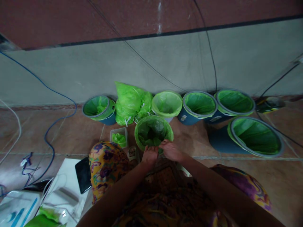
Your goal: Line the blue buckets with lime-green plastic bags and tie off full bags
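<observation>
Between my knees stands a bin lined with a thin green bin bag [156, 124], its edge folded over the rim. My left hand [150, 155] has its fingers curled over the near rim, closed on the bag's edge. Close beside it, my right hand [170, 151] is closed on the same edge, a little to the right. The bin's outer wall is mostly hidden by the bag and my hands. Just left of this bin, a small clear tub [119, 137] holds crumpled green plastic.
Several lined bins, including a blue bin [197, 105], stand along the wall. Full green bags [130, 104] are among them. Another blue bin [257, 135] leans at right. A tablet [83, 175] lies on a white surface at left; a blue cable [53, 134] crosses the floor.
</observation>
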### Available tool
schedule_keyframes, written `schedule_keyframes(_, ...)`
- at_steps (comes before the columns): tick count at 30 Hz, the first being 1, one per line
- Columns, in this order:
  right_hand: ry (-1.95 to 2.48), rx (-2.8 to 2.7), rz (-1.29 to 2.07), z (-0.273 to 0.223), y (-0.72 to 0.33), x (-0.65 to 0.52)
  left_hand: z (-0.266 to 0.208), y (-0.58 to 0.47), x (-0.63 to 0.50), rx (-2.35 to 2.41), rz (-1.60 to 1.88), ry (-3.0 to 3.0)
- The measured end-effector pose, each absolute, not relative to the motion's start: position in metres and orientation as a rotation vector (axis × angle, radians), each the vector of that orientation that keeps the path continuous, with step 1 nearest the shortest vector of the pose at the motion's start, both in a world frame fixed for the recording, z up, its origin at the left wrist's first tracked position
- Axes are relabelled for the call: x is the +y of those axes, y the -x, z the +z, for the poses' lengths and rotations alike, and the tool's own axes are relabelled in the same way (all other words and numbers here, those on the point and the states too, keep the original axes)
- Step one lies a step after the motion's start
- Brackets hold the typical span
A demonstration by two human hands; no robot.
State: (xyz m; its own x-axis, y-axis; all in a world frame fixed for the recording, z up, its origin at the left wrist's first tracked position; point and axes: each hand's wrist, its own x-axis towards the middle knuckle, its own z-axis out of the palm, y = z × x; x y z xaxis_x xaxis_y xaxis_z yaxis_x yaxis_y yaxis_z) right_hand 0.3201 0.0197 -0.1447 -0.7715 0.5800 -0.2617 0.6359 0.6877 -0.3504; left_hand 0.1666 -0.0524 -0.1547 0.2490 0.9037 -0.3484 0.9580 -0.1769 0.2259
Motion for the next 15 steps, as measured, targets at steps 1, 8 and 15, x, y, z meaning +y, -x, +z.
schedule_keyframes(1, -0.973, 2.736, -0.644, -0.150, -0.319, 0.017, -0.156, -0.167, -0.053, 1.670, -0.198, -2.137)
schedule_keyframes(8, -0.855, 2.647, -0.602, -0.166, -0.320, 0.010, -0.167, -0.159, -0.047, 1.607, -0.399, -2.115)
schedule_keyframes(15, -1.156, 2.762, -0.808, -0.138, -0.336, 0.032, -0.153, -0.111, -0.024, 1.468, -0.550, -2.385)
